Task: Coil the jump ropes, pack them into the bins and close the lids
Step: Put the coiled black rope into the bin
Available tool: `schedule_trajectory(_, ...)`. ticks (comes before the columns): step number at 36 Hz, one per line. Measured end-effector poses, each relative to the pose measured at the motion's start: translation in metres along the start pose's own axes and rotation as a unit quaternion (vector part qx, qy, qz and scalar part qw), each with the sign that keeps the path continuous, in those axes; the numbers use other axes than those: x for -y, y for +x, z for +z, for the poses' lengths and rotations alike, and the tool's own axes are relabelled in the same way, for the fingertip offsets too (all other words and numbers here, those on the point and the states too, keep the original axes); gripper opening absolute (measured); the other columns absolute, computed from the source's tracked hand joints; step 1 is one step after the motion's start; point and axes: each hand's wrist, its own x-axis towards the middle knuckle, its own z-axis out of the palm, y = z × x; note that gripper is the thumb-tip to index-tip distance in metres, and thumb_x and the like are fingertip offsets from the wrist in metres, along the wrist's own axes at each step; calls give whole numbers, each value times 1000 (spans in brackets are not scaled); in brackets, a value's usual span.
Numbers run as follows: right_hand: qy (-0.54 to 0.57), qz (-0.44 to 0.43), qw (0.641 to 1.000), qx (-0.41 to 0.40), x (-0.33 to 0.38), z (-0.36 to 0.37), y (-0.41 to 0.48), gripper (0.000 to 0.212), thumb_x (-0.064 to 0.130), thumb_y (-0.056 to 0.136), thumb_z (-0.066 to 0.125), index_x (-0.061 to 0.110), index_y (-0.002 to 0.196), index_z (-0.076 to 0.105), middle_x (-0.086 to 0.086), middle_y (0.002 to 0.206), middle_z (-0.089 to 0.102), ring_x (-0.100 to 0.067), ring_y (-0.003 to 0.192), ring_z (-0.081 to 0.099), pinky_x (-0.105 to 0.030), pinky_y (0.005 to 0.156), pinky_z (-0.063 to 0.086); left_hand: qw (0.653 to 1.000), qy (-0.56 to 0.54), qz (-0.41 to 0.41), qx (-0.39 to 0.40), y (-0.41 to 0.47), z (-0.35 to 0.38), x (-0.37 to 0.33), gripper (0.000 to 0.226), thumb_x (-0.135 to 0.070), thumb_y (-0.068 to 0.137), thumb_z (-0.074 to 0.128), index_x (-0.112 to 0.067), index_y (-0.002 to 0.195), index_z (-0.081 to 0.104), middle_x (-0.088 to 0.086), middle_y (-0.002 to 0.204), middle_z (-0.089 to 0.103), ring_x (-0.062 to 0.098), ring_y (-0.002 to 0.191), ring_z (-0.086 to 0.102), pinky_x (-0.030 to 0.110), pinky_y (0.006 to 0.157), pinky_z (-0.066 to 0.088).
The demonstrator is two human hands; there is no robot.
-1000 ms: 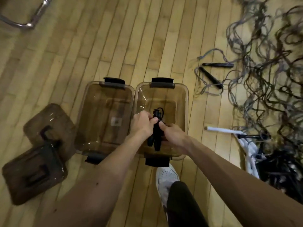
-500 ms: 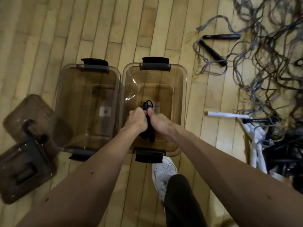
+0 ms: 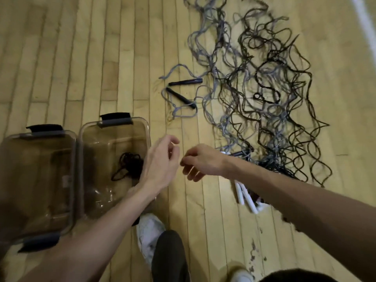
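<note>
Two clear brown bins stand side by side on the wooden floor, both without lids. The right bin (image 3: pixel 114 137) holds a coiled black jump rope (image 3: pixel 130 166). The left bin (image 3: pixel 40 180) looks empty. My left hand (image 3: pixel 160 161) and my right hand (image 3: pixel 200 161) hover just right of the right bin with loosely curled fingers and hold nothing. A tangle of grey and black jump ropes (image 3: pixel 264 102) spreads over the floor to the right. One grey rope with two black handles (image 3: pixel 181 96) lies nearest the bins. White handles (image 3: pixel 244 197) lie under my right forearm.
My white shoe (image 3: pixel 149 233) and dark trouser leg (image 3: pixel 168 257) are at the bottom centre, just below the right bin. A white floor line (image 3: pixel 366 21) runs at the top right corner. The bin lids are out of view.
Both hands let go of the coiled black rope, which now lies in the right bin, and moved right, out of the bin. The view swung right, so the lids left the frame.
</note>
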Motion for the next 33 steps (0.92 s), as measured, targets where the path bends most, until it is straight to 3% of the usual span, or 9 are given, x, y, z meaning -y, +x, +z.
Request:
schedule_trajectory(5,11,102,985,-136,-113,-31,-8,14,7,103,47,10,97,59,-5,80,61,-15,64,60,-25,58,53,970,-59,-135,194,8,81,3,16,-24,96,58,-28,82,63,-3,79,70,24,76,67,43,75,58)
schedule_trajectory(8,5,174,969,-174,-171,-30,-3,28,1,99,42,12,78,58,-9,76,59,-25,66,59,-37,62,51,946,-75,-174,265,8,129,14,19,-25,97,58,-29,79,63,-4,80,69,22,75,66,38,68,55)
schedule_trajectory(11,-47,202,951,-231,-203,-22,2,21,9,100,43,3,106,62,-17,108,62,-34,99,59,-30,75,40,926,-91,-209,302,4,176,23,11,-26,100,56,-27,92,64,-4,96,67,19,84,63,25,63,46)
schedule_trajectory(13,-69,200,943,-258,-216,-20,5,31,14,101,46,-1,127,54,-20,129,51,-36,118,52,-30,81,37,914,-99,-230,319,-2,204,26,18,-28,102,53,-25,117,62,-3,117,65,22,104,64,27,77,51)
schedule_trajectory(15,-82,196,935,-284,-224,-22,9,35,19,101,51,-1,130,53,-20,132,50,-38,119,52,-35,88,41,906,-117,-238,329,-7,226,26,30,-29,102,52,-23,131,59,-4,122,64,19,103,64,32,85,54)
schedule_trajectory(21,-150,198,938,-243,-228,-25,21,23,19,97,53,13,118,61,-16,114,66,-36,101,66,-38,83,52,897,-169,-266,309,-15,257,15,26,-38,103,51,-17,98,65,10,98,73,27,85,71,49,80,60)
schedule_trajectory(26,-113,190,951,-218,-220,-21,17,11,13,96,51,16,97,61,-12,92,70,-30,67,73,-38,61,61,896,-176,-270,306,-20,239,25,27,-46,96,60,-19,102,61,7,96,73,27,83,70,53,82,59)
schedule_trajectory(29,-33,150,973,-173,-205,-29,5,15,16,101,56,13,87,61,-11,75,66,-22,44,65,-24,35,42,897,-188,-253,309,-18,211,23,25,-37,93,67,-14,100,62,10,93,72,23,72,69,43,72,60)
schedule_trajectory(33,58,74,988,-120,-170,-48,-25,20,25,98,67,5,98,71,-3,64,64,-13,40,54,-21,35,34,903,-224,-203,306,-9,167,0,21,-31,92,67,-11,91,61,15,84,69,18,59,63,35,60,56)
